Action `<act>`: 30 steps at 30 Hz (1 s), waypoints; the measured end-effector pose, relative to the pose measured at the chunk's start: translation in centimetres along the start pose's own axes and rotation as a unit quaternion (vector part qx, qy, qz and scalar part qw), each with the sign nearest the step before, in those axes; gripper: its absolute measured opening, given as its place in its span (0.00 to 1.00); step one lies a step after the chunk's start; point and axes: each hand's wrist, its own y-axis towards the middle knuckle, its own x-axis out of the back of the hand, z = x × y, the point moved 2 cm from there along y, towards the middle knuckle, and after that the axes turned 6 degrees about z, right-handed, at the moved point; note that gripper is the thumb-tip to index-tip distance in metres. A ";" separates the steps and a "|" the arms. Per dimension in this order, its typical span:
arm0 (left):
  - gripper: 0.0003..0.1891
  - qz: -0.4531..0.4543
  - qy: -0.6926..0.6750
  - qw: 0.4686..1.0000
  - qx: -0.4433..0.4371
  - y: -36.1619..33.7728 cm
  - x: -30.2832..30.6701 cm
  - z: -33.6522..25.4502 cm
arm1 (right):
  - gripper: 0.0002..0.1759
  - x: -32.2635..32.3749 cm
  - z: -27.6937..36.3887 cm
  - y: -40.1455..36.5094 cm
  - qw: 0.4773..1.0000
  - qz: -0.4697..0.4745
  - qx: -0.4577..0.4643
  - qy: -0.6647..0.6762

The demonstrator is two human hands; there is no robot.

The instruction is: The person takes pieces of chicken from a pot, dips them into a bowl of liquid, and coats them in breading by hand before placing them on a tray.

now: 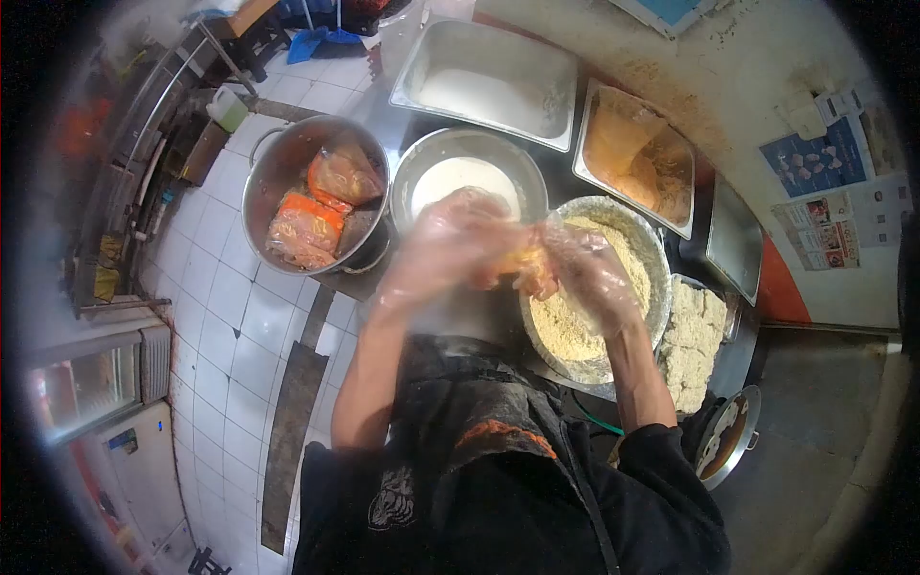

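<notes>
At mid-frame I have the left hand (452, 240) and right hand (592, 268) together, gripping raw meat (537, 279) near the crumb bowl (659, 305).

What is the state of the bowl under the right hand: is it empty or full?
Partly full: pale yellow crumbs lie in the bowl, and its inner wall shows above them.

Two hands, one left hand (458, 240) and one right hand (596, 273), appear above a busy counter; blur hides the number of meat pieces (540, 278) between them. Two round bowls (412, 171) and three rectangular metal pans (628, 198) are in view, along with one big pot (263, 196) containing two visible bags (305, 230). Pale blocks (695, 345) number several, their exact count unclear. Beyond are one jug (227, 108) and two blue long-handled tools (305, 45).
</notes>
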 end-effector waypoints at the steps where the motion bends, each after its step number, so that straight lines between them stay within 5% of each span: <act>1: 0.18 0.000 -0.082 0.997 0.001 0.1 0.3 0.2 | 0.14 0.6 -0.8 0.5 1.000 0.002 -0.001 -0.003; 5: 0.17 -0.062 -0.016 0.998 0.007 0.3 1.5 1.3 | 0.12 2.5 -2.3 2.9 0.992 0.112 0.061 0.015; 8: 0.17 -0.047 -0.030 0.998 -0.010 0.4 2.2 1.1 | 0.22 1.6 -0.8 3.1 0.986 0.156 0.062 -0.022; 10: 0.18 -0.019 -0.020 1.000 -0.003 0.5 2.7 0.7 | 0.21 2.4 -0.9 4.6 0.965 0.124 0.101 -0.206; 13: 0.19 -0.024 0.004 0.998 -0.057 1.4 4.4 1.0 | 0.23 2.7 0.0 6.8 0.944 0.134 0.108 -0.281; 17: 0.18 0.008 0.176 0.983 0.044 3.1 6.3 -0.1 | 0.23 1.8 1.3 9.6 0.904 0.123 0.114 -0.392; 19: 0.12 0.013 0.287 0.956 0.052 4.4 6.9 -0.7 | 0.22 1.2 1.5 10.8 0.898 0.119 0.135 -0.401; 21: 0.14 -0.057 0.482 0.870 -0.089 5.5 7.6 0.4 | 0.22 0.6 1.3 12.5 0.878 0.076 0.214 -0.422; 22: 0.14 -0.056 0.484 0.869 -0.090 6.0 8.1 1.9 | 0.20 0.6 0.6 13.5 0.871 0.071 0.217 -0.434; 24: 0.14 -0.071 0.588 0.786 -0.175 6.7 9.0 6.2 | 0.19 -0.2 -0.8 13.5 0.837 0.040 0.241 -0.490; 25: 0.14 -0.069 0.590 0.785 -0.174 7.1 9.7 9.1 | 0.19 -0.5 -1.5 13.7 0.796 0.009 0.264 -0.545; 26: 0.13 -0.053 0.485 0.860 -0.152 7.4 10.6 12.6 | 0.19 -0.6 -3.0 14.8 0.762 0.031 0.206 -0.613; 28: 0.12 -0.018 0.249 0.963 -0.097 7.5 11.4 17.1 | 0.19 -0.8 -7.1 16.9 0.715 0.058 0.230 -0.657; 30: 0.11 -0.011 0.376 0.926 -0.033 6.1 8.5 14.4 | 0.18 -1.2 -8.2 16.2 0.660 0.111 0.329 -0.667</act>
